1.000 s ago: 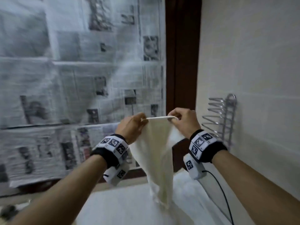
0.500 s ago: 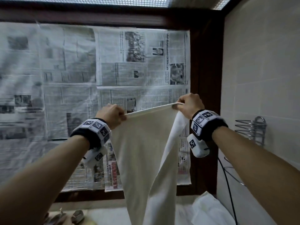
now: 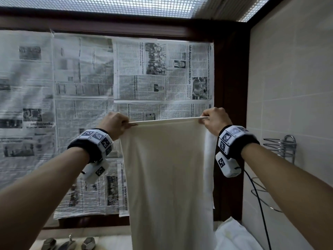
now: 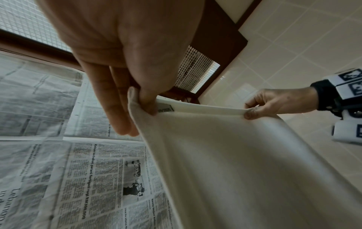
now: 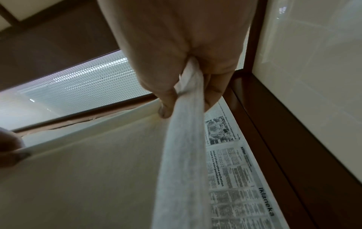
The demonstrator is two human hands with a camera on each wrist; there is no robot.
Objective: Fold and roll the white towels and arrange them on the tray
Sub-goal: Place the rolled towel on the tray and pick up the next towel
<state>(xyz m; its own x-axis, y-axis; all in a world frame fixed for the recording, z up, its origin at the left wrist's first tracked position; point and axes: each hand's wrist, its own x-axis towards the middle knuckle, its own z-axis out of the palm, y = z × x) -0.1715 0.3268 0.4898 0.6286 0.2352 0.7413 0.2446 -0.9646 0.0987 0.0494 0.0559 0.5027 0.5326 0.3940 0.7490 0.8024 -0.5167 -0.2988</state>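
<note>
A white towel (image 3: 169, 168) hangs full length in front of me, its top edge pulled taut between both hands. My left hand (image 3: 117, 124) pinches the top left corner between thumb and fingers; the left wrist view shows that left hand (image 4: 143, 99) beside a small dark label on the towel (image 4: 225, 162). My right hand (image 3: 213, 120) pinches the top right corner, where the cloth doubles back along the right side. In the right wrist view the right hand (image 5: 186, 93) grips a bunched strip of towel (image 5: 182, 162). No tray is in view.
Newspaper sheets (image 3: 86, 91) cover the window behind the towel. A tiled wall (image 3: 292, 87) with a chrome wire rack (image 3: 282, 147) stands on the right. More white cloth (image 3: 234, 237) lies at the bottom right. Metal tap handles (image 3: 68, 243) show at the bottom left.
Both hands have lifted the towel higher and moved apart, drawing its top edge out straight and taut. The view has tilted up from the counter to the window.
</note>
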